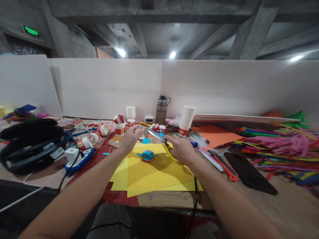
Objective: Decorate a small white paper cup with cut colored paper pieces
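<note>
My left hand (130,138) pinches a small whitish round piece (141,133), perhaps paper or part of a cup. My right hand (181,149) is closed round a pair of scissors (156,134), whose metal blades point left, towards that piece. Whether the blades touch it I cannot tell. Under both hands lie yellow paper sheets (149,176). On them sits a small round piece with a blue top (148,155) and narrow blue strips at its sides. A blue paper disc (146,141) lies just beyond. A curved yellow strip (170,154) is beside my right hand.
Stacked paper cups (187,120) and a dark bottle (161,109) stand at the back. Right are orange paper (214,134), a black phone (250,172) and colourful pipe cleaners (286,142). Left are a black case (32,146), a blue power strip (81,162) and red-and-white cups (86,142).
</note>
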A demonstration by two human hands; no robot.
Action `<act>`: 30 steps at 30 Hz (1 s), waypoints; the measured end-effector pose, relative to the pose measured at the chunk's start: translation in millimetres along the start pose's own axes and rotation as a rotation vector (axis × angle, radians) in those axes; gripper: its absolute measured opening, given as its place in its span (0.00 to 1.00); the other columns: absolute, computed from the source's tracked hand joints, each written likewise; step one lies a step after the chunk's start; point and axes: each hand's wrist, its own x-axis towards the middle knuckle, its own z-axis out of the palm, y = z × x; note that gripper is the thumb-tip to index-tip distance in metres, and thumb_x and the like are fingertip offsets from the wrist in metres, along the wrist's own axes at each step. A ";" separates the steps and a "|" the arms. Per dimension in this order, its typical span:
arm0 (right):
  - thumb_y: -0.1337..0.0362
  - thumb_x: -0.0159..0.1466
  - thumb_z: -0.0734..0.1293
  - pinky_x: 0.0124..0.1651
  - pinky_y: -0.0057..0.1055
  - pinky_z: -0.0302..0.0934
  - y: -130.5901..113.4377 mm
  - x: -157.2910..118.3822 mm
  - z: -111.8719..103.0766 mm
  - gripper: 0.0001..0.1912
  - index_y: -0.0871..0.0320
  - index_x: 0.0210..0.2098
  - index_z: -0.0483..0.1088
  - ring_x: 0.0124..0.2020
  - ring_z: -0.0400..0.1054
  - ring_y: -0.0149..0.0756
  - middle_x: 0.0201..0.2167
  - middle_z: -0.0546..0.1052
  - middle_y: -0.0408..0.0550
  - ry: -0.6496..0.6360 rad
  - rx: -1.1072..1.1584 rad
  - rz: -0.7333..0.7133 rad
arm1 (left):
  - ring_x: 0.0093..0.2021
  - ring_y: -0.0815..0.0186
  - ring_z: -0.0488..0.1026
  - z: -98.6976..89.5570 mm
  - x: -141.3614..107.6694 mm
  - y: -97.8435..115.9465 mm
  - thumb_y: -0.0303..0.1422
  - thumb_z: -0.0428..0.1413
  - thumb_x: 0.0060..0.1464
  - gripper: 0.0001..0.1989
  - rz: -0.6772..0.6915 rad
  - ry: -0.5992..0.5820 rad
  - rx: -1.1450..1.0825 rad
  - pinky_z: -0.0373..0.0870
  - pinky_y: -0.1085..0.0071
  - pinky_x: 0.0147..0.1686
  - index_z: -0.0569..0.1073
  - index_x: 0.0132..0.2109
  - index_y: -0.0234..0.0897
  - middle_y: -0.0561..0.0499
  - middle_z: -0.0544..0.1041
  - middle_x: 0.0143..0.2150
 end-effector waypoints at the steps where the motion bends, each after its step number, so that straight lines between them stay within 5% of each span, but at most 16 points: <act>1: 0.60 0.62 0.63 0.37 0.32 0.59 -0.1 0.0 -0.1 0.21 0.52 0.55 0.68 0.41 0.74 0.43 0.47 0.77 0.51 0.000 -0.002 -0.004 | 0.25 0.67 0.71 -0.6 0.2 -0.8 0.42 0.60 0.49 0.14 0.004 -0.001 0.011 0.64 0.74 0.23 0.72 0.37 0.35 0.51 0.76 0.28; 30: 0.63 0.64 0.62 0.39 0.29 0.55 1.5 2.5 -1.6 0.13 0.55 0.47 0.71 0.41 0.72 0.39 0.42 0.79 0.51 -0.034 0.054 -0.073 | 0.21 0.69 0.69 0.6 -2.0 12.6 0.41 0.60 0.48 0.13 -0.066 -0.053 -0.061 0.57 0.75 0.17 0.70 0.30 0.34 0.47 0.77 0.25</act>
